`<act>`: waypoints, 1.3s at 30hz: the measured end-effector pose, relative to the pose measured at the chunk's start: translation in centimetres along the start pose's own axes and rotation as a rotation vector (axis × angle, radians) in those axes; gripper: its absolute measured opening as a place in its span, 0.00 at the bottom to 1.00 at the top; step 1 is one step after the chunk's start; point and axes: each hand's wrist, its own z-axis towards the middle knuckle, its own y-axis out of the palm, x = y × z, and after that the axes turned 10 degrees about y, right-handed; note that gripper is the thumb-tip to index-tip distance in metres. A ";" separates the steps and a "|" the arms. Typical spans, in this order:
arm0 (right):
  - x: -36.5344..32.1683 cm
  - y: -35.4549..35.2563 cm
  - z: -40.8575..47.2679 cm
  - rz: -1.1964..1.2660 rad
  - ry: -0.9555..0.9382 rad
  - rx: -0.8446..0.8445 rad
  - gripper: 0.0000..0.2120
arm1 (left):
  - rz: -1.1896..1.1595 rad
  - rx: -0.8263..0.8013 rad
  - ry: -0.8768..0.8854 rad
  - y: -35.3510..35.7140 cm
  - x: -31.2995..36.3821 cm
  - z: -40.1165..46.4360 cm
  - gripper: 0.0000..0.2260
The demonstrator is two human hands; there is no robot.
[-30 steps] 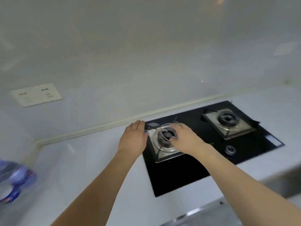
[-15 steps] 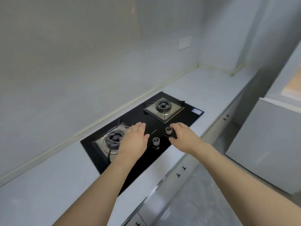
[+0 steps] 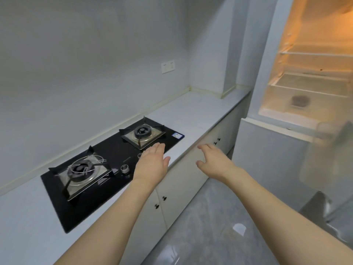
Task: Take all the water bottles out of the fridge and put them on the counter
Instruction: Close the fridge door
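Right now both grips are spread and empty: my left hand (image 3: 150,165) over the desk (image 3: 191,111), my right hand (image 3: 214,163) beside it. Ahead-right, the fridge (image 3: 309,73) stands open; no bottles visible. Full ones would be heavy, slick; I'd grasp mid-body.

Home kitchen, seemingly: hob (image 3: 112,163), fridge (image 3: 309,77).

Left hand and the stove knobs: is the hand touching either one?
Cannot tell. In the head view the open left hand sits beside one stove knob with black glass between them, but partly covers the other knob, so contact there is hidden.
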 end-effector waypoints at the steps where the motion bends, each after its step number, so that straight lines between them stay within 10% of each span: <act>1: 1.1 -0.7 -0.5 -0.004 0.002 0.007 0.28 | 0.006 0.005 0.011 0.1 1.5 0.0 0.23; 19: 12.1 -9.7 -4.3 0.005 0.035 0.181 0.26 | -0.037 0.101 0.191 1.0 14.4 4.7 0.19; 39: 20.6 -22.3 -13.2 0.032 -0.518 0.394 0.25 | 0.096 0.393 0.021 -5.1 33.9 -0.7 0.22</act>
